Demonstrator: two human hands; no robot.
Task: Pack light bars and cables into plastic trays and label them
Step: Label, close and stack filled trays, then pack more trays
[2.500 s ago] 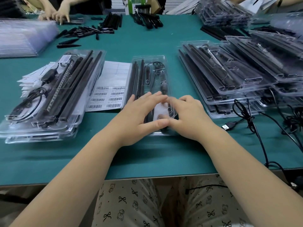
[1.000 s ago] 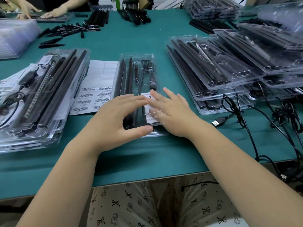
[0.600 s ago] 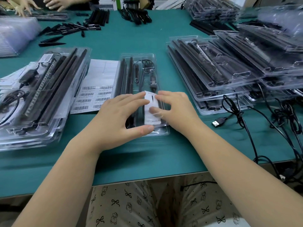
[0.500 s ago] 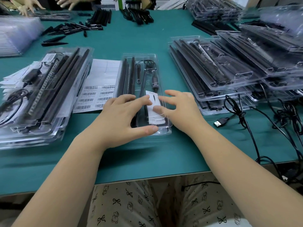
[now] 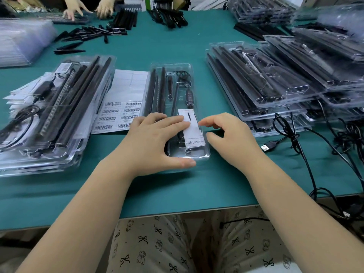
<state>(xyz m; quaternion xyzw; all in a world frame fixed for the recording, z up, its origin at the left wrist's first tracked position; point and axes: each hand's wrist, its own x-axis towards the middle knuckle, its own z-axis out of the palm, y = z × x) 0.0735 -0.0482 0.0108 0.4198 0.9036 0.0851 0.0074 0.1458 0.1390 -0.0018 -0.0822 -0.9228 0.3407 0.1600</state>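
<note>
A teal-topped worktable (image 5: 177,186) (evenly lit) fills nearly the whole view.

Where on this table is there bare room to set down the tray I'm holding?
Bare green cloth runs along the near edge of the table, in front of the left stack of trays. Another free patch lies beyond the centre tray, before the loose black parts. The right side is crowded with stacked trays and cables.

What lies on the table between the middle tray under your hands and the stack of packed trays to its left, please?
In the head view, a sheet of barcode labels lies flat on the green mat between the middle tray and the left stack of trays, its left edge tucked under that stack.
</note>
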